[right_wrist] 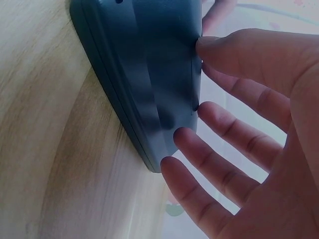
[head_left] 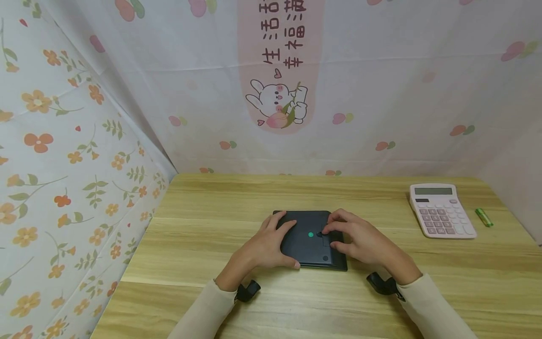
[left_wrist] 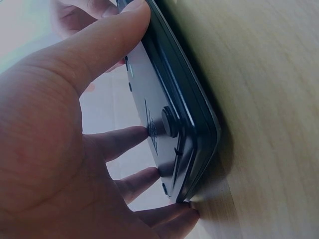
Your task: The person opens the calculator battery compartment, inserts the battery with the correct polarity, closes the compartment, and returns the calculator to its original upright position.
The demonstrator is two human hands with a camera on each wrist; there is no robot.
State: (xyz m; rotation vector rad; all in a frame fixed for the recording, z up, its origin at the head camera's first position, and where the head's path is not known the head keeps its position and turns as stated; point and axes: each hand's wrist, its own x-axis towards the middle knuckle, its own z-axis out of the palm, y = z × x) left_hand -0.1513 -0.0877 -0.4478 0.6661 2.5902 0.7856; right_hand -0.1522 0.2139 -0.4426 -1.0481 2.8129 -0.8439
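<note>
A dark calculator (head_left: 301, 245) lies face down on the table, its back with a battery cover (head_left: 326, 240), round feet and a small green sticker facing up. My left hand (head_left: 267, 245) grips its left part, thumb on the near edge and fingers spread over the back toward the far edge. In the left wrist view that thumb (left_wrist: 132, 20) rests along the calculator's side (left_wrist: 172, 74). At the battery cover, my right hand (head_left: 360, 238) touches the back with its thumb and fingertips. The right wrist view shows loosely bent fingers (right_wrist: 229, 124) against the calculator (right_wrist: 164, 64).
To the right, a pink calculator (head_left: 442, 212) lies face up on the wooden table (head_left: 211, 197), with a green battery (head_left: 484, 217) beside it. Patterned cloth (head_left: 190, 94) hangs behind the table and on the left. A black camera mount (head_left: 381, 284) sits at the right wrist.
</note>
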